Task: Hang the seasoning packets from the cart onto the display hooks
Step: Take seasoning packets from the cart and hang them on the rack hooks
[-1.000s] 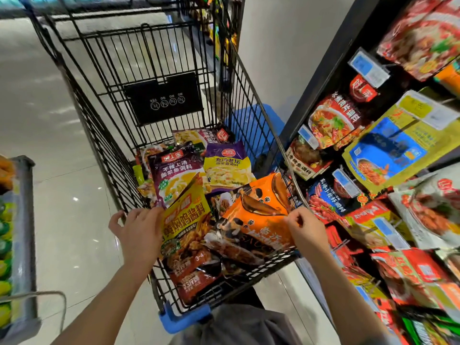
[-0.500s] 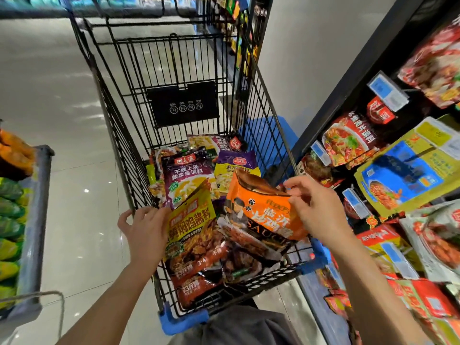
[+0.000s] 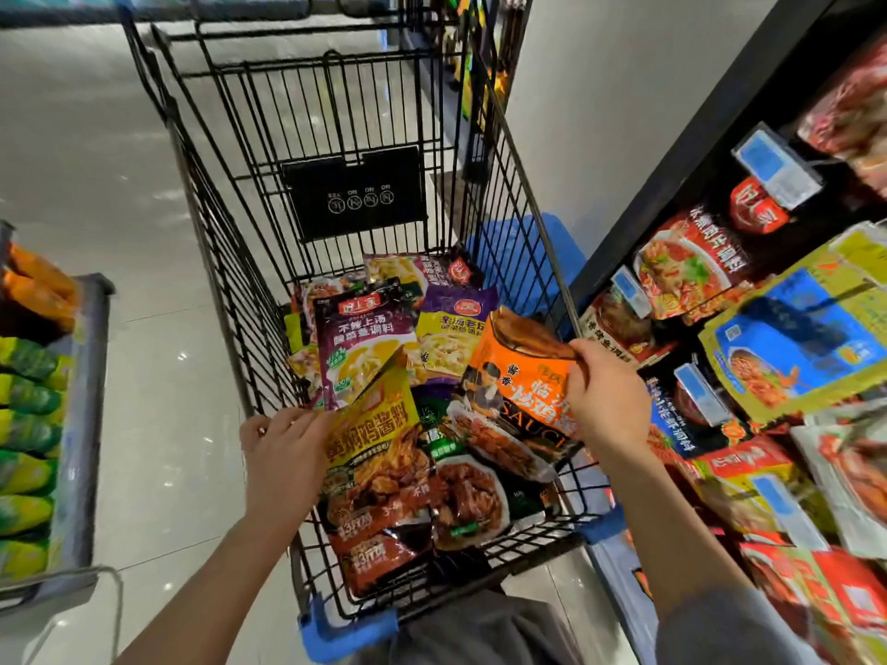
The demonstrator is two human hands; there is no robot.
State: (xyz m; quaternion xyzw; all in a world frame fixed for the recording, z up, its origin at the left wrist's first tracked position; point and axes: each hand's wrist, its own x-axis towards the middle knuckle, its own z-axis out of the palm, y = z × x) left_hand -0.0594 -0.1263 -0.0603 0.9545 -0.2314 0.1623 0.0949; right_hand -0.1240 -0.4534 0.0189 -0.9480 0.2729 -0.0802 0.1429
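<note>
Orange packet [image 3: 521, 376] up and tilted, glossy, a cartoon face on its front and a brown strip across the top. It sits just above the heap inside the cart [image 3: 240, 280], near the cart's right wall. Right hand [image 3: 607, 400] pinches its right edge, thumb over the top corner. "SAUCE" reads across its lower band. Left hand [image 3: 283, 448] rests at the cart's left wall, fingers curled round the edge of a yellow packet [image 3: 374, 424].
</note>
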